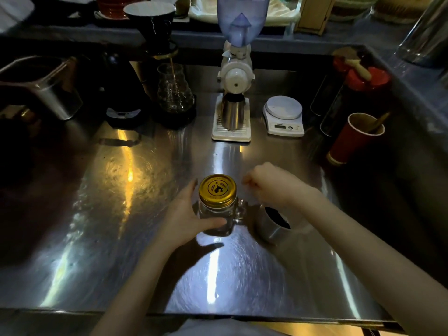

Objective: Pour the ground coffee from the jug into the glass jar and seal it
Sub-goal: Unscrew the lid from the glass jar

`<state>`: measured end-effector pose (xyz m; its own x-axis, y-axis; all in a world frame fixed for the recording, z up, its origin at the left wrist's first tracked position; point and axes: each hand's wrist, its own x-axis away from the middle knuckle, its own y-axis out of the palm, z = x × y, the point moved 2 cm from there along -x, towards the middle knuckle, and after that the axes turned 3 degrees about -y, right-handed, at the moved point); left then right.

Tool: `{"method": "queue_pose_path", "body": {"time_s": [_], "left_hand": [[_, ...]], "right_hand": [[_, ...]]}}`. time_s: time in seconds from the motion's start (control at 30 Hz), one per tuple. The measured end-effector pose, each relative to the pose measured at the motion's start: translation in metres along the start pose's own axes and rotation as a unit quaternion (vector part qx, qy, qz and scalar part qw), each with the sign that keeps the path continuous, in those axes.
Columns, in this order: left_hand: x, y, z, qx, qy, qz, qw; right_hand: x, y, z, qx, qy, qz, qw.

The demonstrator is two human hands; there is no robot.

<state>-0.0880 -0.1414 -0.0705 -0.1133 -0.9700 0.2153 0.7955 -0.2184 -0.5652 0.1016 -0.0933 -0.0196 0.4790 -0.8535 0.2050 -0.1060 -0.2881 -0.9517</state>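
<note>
Glass jar [219, 215], handled, gold lid [217, 189] on: sitting at counter [121, 202] centre, looking rigid, smooth, breakable; best taken round the body. Left hand [186, 217] is cupping it, fingers spread. Right hand [269, 184] is hovering curled, gripping nothing discernible, above the jug [275, 225] of grounds.

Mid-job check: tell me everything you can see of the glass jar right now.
The glass jar is clear, mug-shaped, with a glass handle on its right side. It stands upright on the steel counter, near the front middle. A gold screw lid with a dark printed emblem sits on its mouth. It looks empty. The left hand wraps its left side, thumb across the front. The metal jug holding ground coffee stands just right; contact unclear.
</note>
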Motion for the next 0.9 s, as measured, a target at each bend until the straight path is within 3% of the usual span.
{"method": "queue_pose_path", "body": {"time_s": [0.1, 0.17, 0.3, 0.43, 0.5, 0.63, 0.73, 0.9], "left_hand": [[0.005, 0.013, -0.004, 0.095, -0.027, 0.053, 0.994], [0.009, 0.024, -0.001, 0.142, -0.018, 0.073, 0.987], [0.01, 0.036, 0.002, 0.155, -0.02, 0.121, 0.98], [0.008, 0.036, -0.001, 0.159, -0.011, 0.135, 0.978], [0.01, 0.037, -0.002, 0.163, -0.004, 0.14, 0.977], [0.013, 0.038, 0.0, 0.177, -0.003, 0.146, 0.973], [0.014, 0.038, 0.004, 0.2, -0.006, 0.154, 0.968], [0.014, 0.042, -0.001, 0.2, -0.012, 0.162, 0.966]], "right_hand": [[0.002, -0.018, -0.016, -0.07, -0.017, 0.104, 0.992], [0.0, -0.02, -0.032, -0.073, -0.047, 0.1, 0.991], [-0.014, -0.007, -0.048, 0.088, -0.101, 0.084, 0.987], [-0.024, -0.008, -0.05, 0.1, -0.13, 0.075, 0.984], [-0.024, -0.018, -0.047, 0.055, -0.126, 0.081, 0.987], [-0.03, -0.041, -0.021, -0.203, -0.063, 0.097, 0.972], [-0.056, -0.033, 0.009, -0.277, -0.008, 0.052, 0.959], [-0.086, 0.008, 0.037, -0.233, 0.023, -0.072, 0.97]]}}
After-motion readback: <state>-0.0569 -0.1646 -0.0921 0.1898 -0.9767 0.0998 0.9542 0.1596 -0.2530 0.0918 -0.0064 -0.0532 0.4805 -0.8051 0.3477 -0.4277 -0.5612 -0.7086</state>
